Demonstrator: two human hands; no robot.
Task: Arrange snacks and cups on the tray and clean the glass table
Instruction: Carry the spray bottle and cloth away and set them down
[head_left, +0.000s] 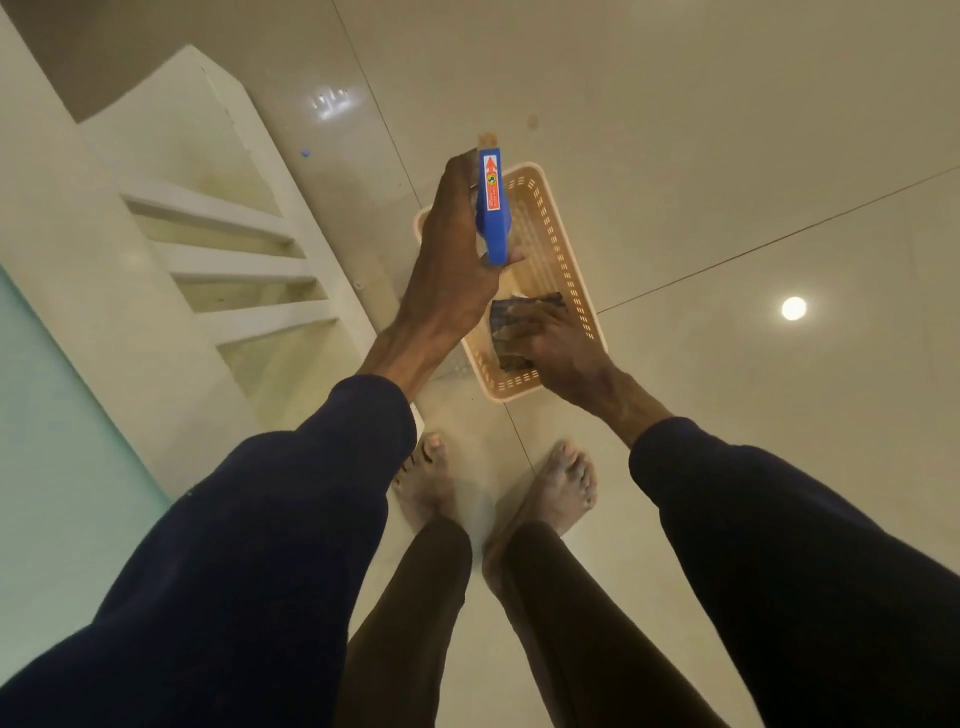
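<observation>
Left hand (452, 260) gripping blue plastic sprayer (493, 208); right hand (563, 351) clutching crumpled cloth (504, 314), perforated beige basket (571, 270)

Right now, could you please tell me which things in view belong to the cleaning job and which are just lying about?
For the job:
- spray bottle, held by the left hand
- cloth, gripped by the right hand
- basket on the floor, holding the cloth

Lying about:
- white shelf
- blue speck near it
</observation>
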